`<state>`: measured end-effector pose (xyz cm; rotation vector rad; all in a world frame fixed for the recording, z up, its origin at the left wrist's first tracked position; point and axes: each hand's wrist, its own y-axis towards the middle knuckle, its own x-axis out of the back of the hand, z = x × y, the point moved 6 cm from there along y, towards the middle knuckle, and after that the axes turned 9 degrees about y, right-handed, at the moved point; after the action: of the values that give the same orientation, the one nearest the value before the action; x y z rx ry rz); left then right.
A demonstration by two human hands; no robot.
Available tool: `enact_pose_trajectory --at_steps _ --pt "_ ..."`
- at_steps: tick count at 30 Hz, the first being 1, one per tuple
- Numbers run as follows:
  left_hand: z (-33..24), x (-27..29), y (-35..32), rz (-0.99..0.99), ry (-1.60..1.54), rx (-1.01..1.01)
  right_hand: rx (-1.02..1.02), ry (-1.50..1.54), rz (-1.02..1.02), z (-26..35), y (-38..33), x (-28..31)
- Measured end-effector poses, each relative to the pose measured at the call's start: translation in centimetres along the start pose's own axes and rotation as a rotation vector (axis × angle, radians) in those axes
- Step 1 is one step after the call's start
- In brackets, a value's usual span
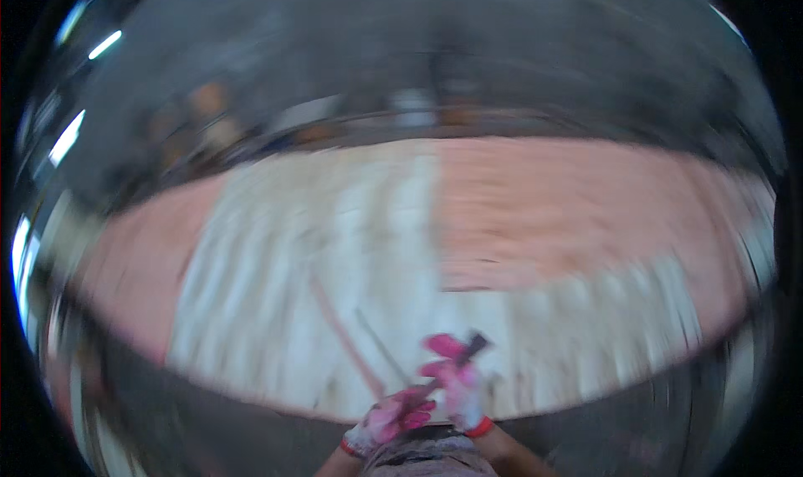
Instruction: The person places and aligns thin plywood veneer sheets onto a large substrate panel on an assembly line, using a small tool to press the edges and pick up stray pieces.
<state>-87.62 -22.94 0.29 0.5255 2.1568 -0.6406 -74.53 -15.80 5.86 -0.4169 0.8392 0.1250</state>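
Observation:
Motion smears the picture. Both hands wear pink-and-white work gloves and meet at the near edge, just in front of my body. My left hand (395, 416) is closed around the lower part of a dark, stick-like tool (475, 345). My right hand (460, 389) grips the same tool higher up, two pink fingertips showing to its left. The tool slants up to the right and its blunt dark end sticks out past the right hand; its kind is too blurred to name. Beneath lies a broad white, wavy sheet (276, 284).
A pink sheet (552, 209) covers the far right of the broad surface, and more pink (150, 259) shows at the left. A thin dark rod (381, 345) and a pinkish strip (341, 325) lie on the white sheet. Blurred boxes (209, 100) stand beyond the far edge.

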Motion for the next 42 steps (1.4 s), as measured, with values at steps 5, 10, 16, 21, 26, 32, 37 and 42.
enact_pose_trajectory --at_steps 5,10,16,21,26,32,37,42 --pt "-1.1 2.4 -16.0 -0.572 0.126 -0.337 0.436 -0.791 0.443 -8.7 -3.8 -6.3" --pt "3.4 4.1 -35.1 -1.175 0.319 -0.535 -0.777 -1.669 1.154 -19.7 -11.6 -6.9" --pt "9.2 4.7 -46.7 -1.146 0.24 -0.791 0.725 -1.258 1.618 -27.7 -22.7 -23.5" --pt "14.7 9.6 -56.3 -1.071 0.01 -0.866 -0.314 -1.545 1.686 -47.1 -26.0 -20.9" --pt "20.6 12.6 -70.5 -1.296 0.076 -0.718 0.007 -1.448 2.045 -59.6 -36.1 -25.9" --pt "52.9 11.9 -89.7 -2.053 -0.403 -0.629 -0.543 -1.479 2.15 -73.1 -44.4 -29.1" --pt "55.1 0.0 -103.2 -3.524 -0.361 -0.939 -0.839 -1.281 2.03 -91.0 -44.4 -29.1" --pt "53.1 -1.6 -108.1 -3.556 -0.222 -0.389 -1.023 -1.241 2.035 -110.3 -56.3 -36.6"
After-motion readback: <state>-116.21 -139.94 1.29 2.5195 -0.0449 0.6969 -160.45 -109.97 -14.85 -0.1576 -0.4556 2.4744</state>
